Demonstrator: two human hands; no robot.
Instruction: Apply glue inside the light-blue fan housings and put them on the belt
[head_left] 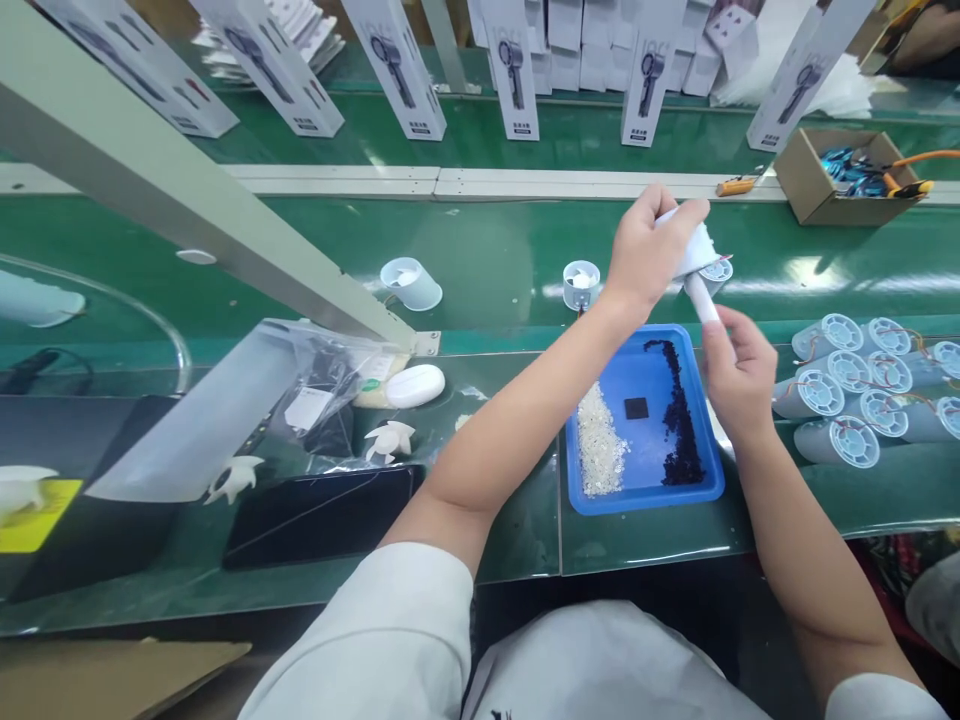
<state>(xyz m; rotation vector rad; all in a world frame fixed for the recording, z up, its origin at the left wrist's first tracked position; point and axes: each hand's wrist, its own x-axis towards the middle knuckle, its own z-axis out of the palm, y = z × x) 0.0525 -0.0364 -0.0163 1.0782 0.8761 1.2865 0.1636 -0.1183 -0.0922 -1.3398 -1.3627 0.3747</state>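
Over the far right part of the blue tray (pixel 645 505), my left hand (pixel 649 245) is closed around a white part (pixel 686 240) with a thin reddish wire end at its right edge. Just below, my right hand (pixel 739 370) grips a white handle-like piece (pixel 701 298) that meets the white part; whether they are one piece I cannot tell. Partly hidden behind them is a light-blue cylindrical fan unit (pixel 720 272). In the tray lie small whitish pieces (pixel 600 450), small black pieces (pixel 681 440) and a black square (pixel 636 408).
Several light-blue fan units (pixel 851 440) with wires lie at right. Two cups stand ahead, a small one (pixel 581 285) and a larger one (pixel 412 285). A metal post (pixel 225 190) slants across the left. Printed fan boxes (pixel 512 80) line the back. A cardboard box (pixel 814 190) holds blue parts.
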